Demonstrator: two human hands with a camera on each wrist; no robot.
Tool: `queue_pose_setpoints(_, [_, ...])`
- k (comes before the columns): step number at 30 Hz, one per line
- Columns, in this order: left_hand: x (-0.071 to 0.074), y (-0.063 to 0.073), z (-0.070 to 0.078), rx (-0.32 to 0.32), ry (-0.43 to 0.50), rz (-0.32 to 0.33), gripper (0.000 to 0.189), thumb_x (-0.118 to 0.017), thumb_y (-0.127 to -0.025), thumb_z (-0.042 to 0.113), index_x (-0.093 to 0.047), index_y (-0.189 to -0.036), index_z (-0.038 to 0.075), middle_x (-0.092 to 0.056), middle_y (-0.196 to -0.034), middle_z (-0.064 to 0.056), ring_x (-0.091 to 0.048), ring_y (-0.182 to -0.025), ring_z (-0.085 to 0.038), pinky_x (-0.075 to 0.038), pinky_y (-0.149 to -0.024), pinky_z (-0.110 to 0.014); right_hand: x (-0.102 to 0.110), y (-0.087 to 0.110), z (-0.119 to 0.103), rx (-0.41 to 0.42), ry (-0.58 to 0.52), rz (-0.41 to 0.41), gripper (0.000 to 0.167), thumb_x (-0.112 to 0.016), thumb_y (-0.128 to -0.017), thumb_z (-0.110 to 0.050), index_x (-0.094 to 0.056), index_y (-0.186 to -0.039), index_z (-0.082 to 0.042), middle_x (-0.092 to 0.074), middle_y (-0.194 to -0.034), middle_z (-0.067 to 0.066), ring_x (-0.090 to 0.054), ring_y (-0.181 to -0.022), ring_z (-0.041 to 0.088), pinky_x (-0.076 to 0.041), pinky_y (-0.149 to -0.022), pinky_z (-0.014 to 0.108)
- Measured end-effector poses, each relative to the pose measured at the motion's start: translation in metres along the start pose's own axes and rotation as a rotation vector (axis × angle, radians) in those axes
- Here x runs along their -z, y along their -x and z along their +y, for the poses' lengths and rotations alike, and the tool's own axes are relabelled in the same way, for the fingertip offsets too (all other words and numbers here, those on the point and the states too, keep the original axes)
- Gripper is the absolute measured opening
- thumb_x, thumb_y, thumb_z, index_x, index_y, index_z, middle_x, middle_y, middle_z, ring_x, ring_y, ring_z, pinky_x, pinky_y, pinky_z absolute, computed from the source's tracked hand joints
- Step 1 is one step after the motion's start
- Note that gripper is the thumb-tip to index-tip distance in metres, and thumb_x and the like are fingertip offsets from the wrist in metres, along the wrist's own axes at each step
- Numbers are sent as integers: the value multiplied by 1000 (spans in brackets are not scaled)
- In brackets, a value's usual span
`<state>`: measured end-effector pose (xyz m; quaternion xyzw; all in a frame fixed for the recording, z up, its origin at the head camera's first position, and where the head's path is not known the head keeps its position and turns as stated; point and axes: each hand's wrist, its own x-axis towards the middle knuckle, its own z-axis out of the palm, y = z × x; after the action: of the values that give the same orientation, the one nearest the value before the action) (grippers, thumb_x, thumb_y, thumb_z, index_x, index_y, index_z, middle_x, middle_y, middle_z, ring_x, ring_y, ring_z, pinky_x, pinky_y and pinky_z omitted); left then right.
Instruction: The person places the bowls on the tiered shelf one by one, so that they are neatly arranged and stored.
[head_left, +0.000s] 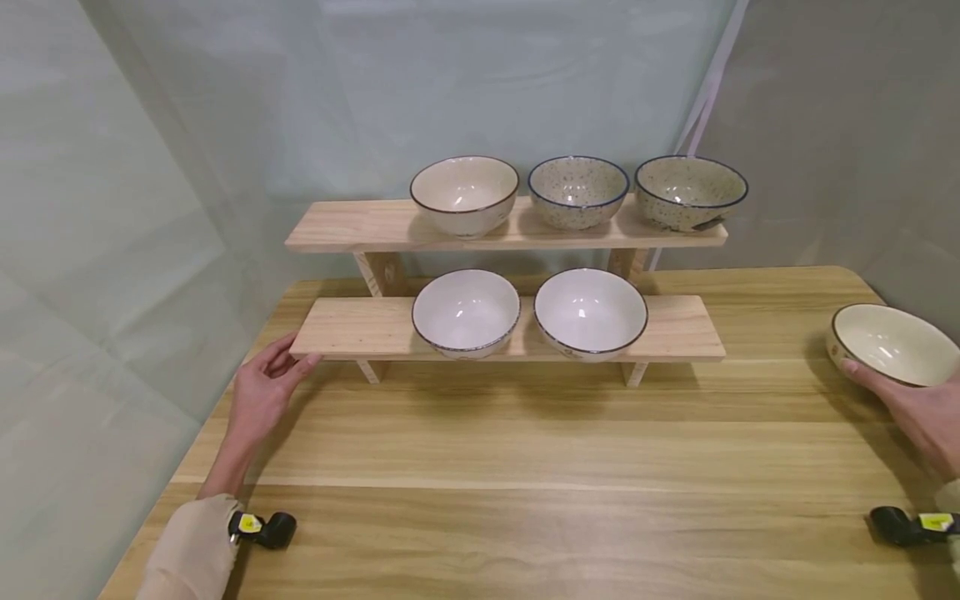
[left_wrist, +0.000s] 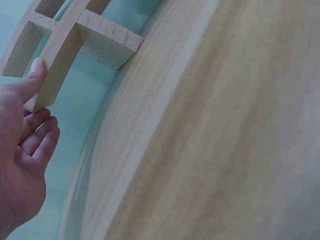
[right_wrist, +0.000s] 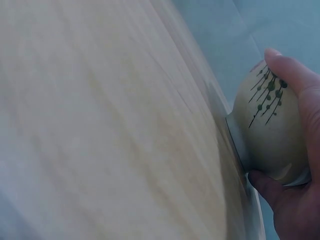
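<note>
A two-tier wooden shelf stands at the back of the table. At its left side, my left hand grips the end of the lower board, thumb on top and fingers curled beneath; the left wrist view shows this hand around the board end. Far to the right, my right hand holds a cream bowl with a brown rim. In the right wrist view, dark green sprigs decorate the bowl, its foot is right at the tabletop, and the hand spans its side.
On the upper board sit a cream bowl and two speckled bowls with blue rims. Two white bowls stand on the lower board. Pale sheeting hangs behind the wooden table.
</note>
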<state>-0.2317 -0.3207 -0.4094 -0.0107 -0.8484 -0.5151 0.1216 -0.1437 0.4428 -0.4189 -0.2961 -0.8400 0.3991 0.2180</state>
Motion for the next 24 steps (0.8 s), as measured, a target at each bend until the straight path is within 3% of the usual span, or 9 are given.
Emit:
queue_pose_setpoints(9, [1,1,0,12,-9,-6,65,-70,-102,27,-44,-154,-3,-54,-143,-32,-58,-103,11,-49,-84,-8,-1,3,-3,-3,10,-13,103,-77,-89,-33,-9,-164,-11,-20,-162,27,-26,-145,24,-21,-118,24])
queue_pose_setpoints(15, [1,0,-2,10,4,-1,66,-70,-102,27,-45,-154,-3,-54,-143,-32,-58,-103,11,-50,-84,-8,-3,0,0,-38,-31,22,103,-80,-86,-30,-15,-165,-20,-24,-163,19,-30,-142,14,-23,-116,21])
queue_pose_setpoints(24, [1,0,-2,7,18,-1,66,-71,-101,25,-44,-154,-4,-53,-143,-33,-59,-102,11,-50,-84,-9,-4,6,-2,-89,-19,28,103,-78,-87,-34,-12,-165,-19,-20,-165,18,-28,-144,18,-22,-117,23])
